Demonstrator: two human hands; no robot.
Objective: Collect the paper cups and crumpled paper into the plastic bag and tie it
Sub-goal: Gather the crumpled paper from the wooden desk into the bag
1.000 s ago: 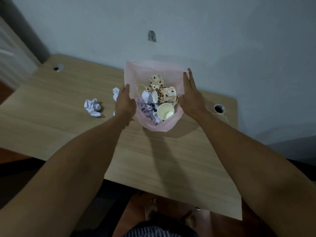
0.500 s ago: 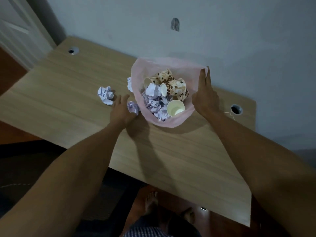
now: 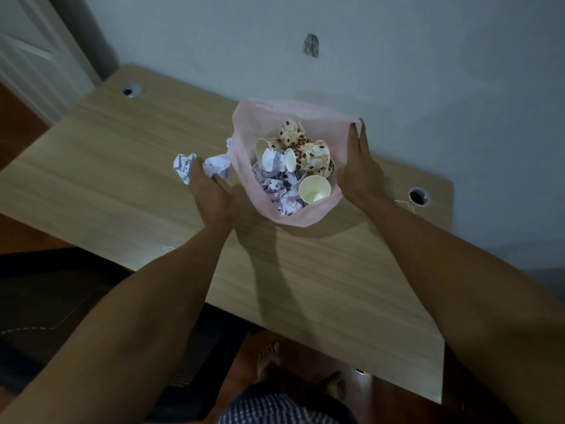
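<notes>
Two paper balls [image 3: 200, 166] meet the left hand [image 3: 211, 194], grip unclear; flat right hand [image 3: 360, 172] props the plastic bag [image 3: 305, 214] open.

Light wood-grain tabletop [image 3: 122, 166] in front of me, pushed vs. a pale grey-blue wall [image 3: 428, 71]. Two round cable grommets in the top: one at far left corner [image 3: 131, 91], one at far right [image 3: 418, 196], w/ a thin bit of string just beside the right one. Dark grey patch on the wall [image 3: 311, 45] above. White panelled door [image 3: 27, 59] at left. Reddish-brown floor [image 3: 18, 237] below the near edge; my bare feet [image 3: 269, 356] on it, checked shorts [image 3: 275, 411] at btm of view.
</notes>
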